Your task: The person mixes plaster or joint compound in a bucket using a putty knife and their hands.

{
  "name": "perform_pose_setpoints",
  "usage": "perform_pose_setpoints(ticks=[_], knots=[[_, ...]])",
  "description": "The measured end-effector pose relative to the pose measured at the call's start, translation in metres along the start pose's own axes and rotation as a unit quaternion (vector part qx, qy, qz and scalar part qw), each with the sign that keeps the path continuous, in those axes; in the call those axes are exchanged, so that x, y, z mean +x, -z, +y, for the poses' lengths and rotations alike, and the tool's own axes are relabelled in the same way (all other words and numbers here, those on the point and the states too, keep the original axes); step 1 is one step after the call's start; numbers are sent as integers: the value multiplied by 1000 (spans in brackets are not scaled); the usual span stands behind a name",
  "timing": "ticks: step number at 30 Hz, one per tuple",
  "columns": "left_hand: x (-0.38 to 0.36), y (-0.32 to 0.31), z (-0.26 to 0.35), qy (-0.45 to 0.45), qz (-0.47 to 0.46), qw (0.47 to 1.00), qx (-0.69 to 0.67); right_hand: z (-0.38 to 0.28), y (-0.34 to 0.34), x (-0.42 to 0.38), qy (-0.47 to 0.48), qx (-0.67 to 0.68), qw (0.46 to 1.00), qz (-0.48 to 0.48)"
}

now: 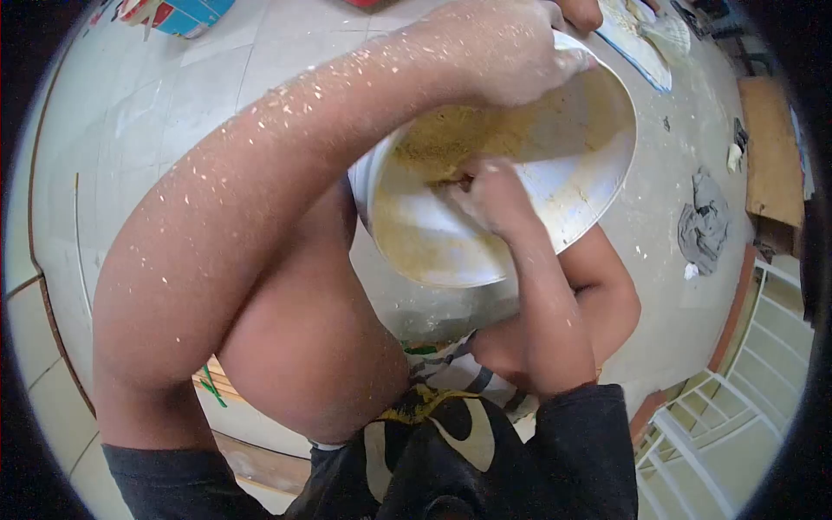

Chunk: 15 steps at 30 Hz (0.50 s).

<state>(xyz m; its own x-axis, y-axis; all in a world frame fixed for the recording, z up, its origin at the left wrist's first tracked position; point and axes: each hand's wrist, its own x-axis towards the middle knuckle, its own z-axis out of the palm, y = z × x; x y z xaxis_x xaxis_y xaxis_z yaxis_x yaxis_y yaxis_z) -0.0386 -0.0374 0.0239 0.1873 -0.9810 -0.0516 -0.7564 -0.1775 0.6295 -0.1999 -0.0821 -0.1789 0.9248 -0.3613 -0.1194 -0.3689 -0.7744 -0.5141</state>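
- left hand point(511, 56) grips the white bucket point(576, 186) at its far rim
- right hand point(498, 195) curls inside the bucket, against yellowish matter point(429, 143); whether it holds any, i cannot tell

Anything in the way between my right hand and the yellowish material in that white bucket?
Nothing visible: the right hand is inside the tilted white bucket, its fingers at the yellowish material. The left hand grips the far rim, clear of that gap.

Left arm point(277, 147) bent, pale-flecked | left hand point(520, 56) farther forward | right hand point(500, 198) nearer, curled
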Motion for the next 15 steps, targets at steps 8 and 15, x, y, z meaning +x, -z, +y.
perform_pose_setpoints(ticks=[8, 15], knots=[[13, -11, -2, 4, 15, 999, 45, 11, -2, 23, 35, -45, 997, -47], [21, -36, -34, -46, 125, 991, 31, -12, 40, 6, -26, -32, 994, -98]])
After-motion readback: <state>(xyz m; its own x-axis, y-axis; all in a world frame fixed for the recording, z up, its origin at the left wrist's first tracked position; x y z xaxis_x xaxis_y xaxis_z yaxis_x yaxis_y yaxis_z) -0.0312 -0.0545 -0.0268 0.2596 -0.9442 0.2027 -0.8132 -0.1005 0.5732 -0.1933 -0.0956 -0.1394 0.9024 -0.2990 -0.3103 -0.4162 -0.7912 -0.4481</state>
